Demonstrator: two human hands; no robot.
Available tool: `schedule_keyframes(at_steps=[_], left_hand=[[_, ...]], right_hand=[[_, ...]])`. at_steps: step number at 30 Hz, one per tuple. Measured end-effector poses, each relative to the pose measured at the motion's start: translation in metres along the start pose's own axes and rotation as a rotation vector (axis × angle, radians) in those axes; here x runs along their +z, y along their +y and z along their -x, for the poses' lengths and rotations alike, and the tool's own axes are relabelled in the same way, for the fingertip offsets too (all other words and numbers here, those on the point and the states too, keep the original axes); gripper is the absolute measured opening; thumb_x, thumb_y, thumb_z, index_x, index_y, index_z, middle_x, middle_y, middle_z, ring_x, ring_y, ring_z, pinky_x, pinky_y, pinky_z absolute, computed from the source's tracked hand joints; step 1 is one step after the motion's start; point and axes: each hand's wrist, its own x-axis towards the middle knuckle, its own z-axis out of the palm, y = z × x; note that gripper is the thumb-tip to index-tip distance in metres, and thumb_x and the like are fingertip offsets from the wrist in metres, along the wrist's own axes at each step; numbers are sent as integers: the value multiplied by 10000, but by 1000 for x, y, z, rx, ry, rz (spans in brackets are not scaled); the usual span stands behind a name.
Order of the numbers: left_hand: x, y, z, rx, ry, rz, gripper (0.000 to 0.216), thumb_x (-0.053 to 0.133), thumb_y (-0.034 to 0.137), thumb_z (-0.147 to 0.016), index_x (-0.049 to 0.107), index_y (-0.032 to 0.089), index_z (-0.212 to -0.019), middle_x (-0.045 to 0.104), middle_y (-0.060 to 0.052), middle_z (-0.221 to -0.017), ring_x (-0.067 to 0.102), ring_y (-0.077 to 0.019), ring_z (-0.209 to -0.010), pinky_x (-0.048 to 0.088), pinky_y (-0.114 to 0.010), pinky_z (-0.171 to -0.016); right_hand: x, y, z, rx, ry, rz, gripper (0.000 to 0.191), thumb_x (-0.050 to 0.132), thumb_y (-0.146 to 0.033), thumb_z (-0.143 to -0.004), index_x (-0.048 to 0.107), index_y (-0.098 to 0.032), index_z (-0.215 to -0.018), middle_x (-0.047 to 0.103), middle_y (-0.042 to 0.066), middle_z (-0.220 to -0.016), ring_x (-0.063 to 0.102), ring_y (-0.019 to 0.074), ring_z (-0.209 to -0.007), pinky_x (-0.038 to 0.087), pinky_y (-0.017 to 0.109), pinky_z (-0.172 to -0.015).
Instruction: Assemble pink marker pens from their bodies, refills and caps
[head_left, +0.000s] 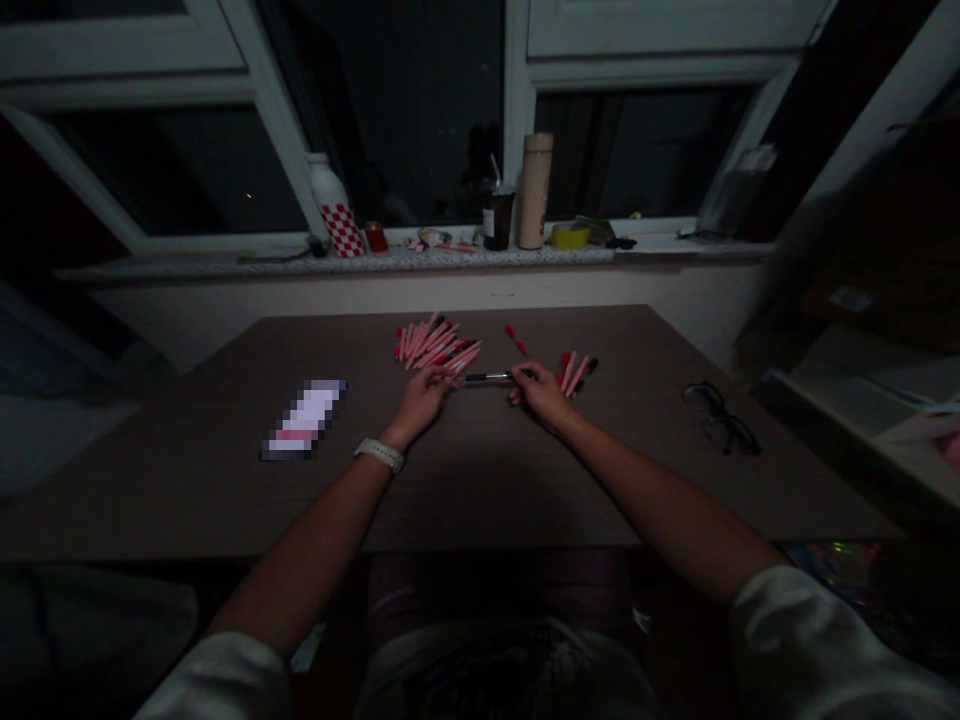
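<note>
Both my hands reach out over a brown table [480, 480]. My left hand [424, 398] and my right hand [538, 392] each pinch one end of a thin dark pen [487, 377] held level between them. Just beyond my left hand lies a heap of several pink and red pens [436, 345]. A smaller bunch of pink pens [576, 372] lies right of my right hand. A single red pen part [515, 339] lies apart between the two piles. A white watch sits on my left wrist [380, 454].
A blurred flat card [304, 420] lies on the table's left. Dark-rimmed glasses [718, 418] lie at the right. On the windowsill stand a checkered bottle [335, 208], a tall beige flask [535, 190], a dark cup [497, 220] and a tape roll [570, 236].
</note>
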Motion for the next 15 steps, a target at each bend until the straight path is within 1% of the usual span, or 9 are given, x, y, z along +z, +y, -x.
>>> schedule_keyframes(at_steps=[2, 5, 8, 10, 12, 15], left_hand=[[-1, -2, 0, 30, 4, -31, 261, 666, 405, -841, 666, 173, -960, 745, -65, -830, 667, -193, -722, 514, -315, -715], [-3, -2, 1, 95, 20, -196, 229, 641, 377, -868, 682, 168, -953, 748, -73, -875, 682, -214, -795, 532, -350, -787], [-6, 0, 4, 210, -16, -396, 175, 650, 320, -864, 720, 172, -926, 752, -93, -965, 689, -251, -916, 531, -403, -897], [-7, 2, 6, 274, -44, -486, 149, 644, 268, -856, 739, 177, -926, 750, -108, -1028, 686, -271, -992, 515, -427, -966], [-7, 3, 7, 297, -52, -558, 159, 631, 224, -846, 751, 181, -941, 745, -116, -1067, 683, -278, -1031, 507, -429, -999], [-8, 5, 9, 281, -55, -626, 187, 607, 182, -833, 756, 190, -946, 745, -109, -1092, 686, -270, -1031, 516, -405, -998]], right_hand=[[-2, 3, -3, 5, 9, 10, 217, 694, -376, -859, 580, -195, -899, 640, -44, -578, 590, 102, -438, 473, 179, -432], [-5, 5, -6, 0, 39, 23, 161, 661, -335, -881, 580, -197, -899, 661, -34, -616, 597, 102, -441, 484, 181, -424], [-6, 6, -7, 4, 69, 42, 93, 617, -283, -904, 580, -197, -903, 667, -29, -633, 592, 101, -433, 484, 183, -410], [-7, 7, -7, 4, 75, 52, 58, 594, -254, -913, 582, -198, -907, 662, -29, -626, 591, 105, -433, 485, 186, -402], [-7, 7, -7, -1, 71, 58, 39, 583, -237, -915, 583, -199, -910, 661, -28, -623, 595, 110, -439, 488, 188, -402], [-6, 6, -5, -5, 63, 71, 33, 584, -230, -913, 580, -199, -900, 662, -26, -622, 597, 111, -442, 491, 189, -406]])
